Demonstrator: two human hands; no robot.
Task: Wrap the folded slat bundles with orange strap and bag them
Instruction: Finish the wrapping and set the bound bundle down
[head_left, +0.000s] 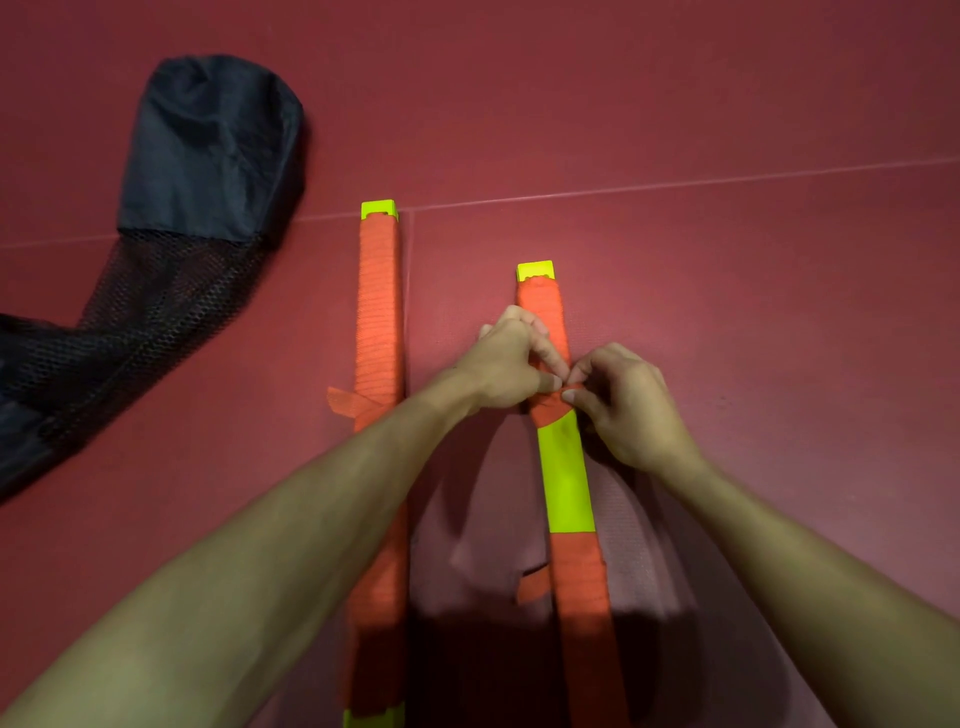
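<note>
Pinching is occurring at centre frame: left hand (506, 364) and right hand (623, 410) are both gripping the orange strap (549, 406) on the right bundle (565, 478). Any slackening is likely letting the wrap unwind. Left bundle (376, 322) is lying wrapped beside it; bag (208, 156) is lying upper left. No writing is showing.

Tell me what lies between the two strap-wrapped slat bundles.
In the head view, mostly bare red mat; the left hand and forearm cross it toward the right bundle, and a loose end of orange strap juts toward the left bundle.
</note>
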